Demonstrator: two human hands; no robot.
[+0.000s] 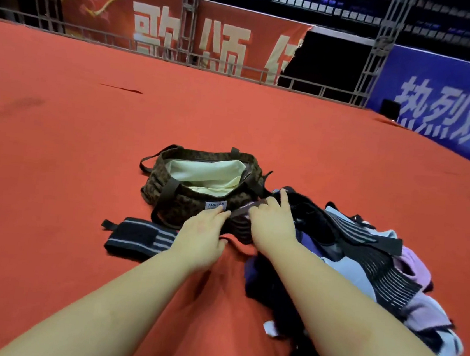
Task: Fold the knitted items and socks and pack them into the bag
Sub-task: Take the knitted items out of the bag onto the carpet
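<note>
Both hands work the same piece. Your left hand (202, 234) has its fingers curled onto the near end of a dark striped knit band (239, 222); your right hand (271, 221) presses on its other end with the forefinger lifted and pointing forward. Whether the right thumb is tucked under the fabric cannot be told; it is hidden.

Position: the band lies on the red carpet (54, 157), touching the front wall of the bag (184, 198). The bag sits just ahead of your hands, mouth open, pale lining showing, nothing visible inside.

Risks, as judged:
- The band looks springy and bunched. A fold held only at the ends may open once you let go.
- It lies against the bag's dark strap (167, 196). Lifting the band could catch the strap and drag or tip the bag.
- The bag walls are soft and slumped. The mouth may close under a one-handed drop.
- Your right forearm crosses the unsorted pile (364, 265). Pulling back could sweep loose pieces with it.

Appearance of the goods: ribbed knit, black with thin grey stripes. One similar band (139, 238) lies flat and compact to the left, near the bag and apart from the pile. The pile to the right mixes black, lilac and pale blue pieces, tangled and overlapping; single socks cannot be picked out.
</note>
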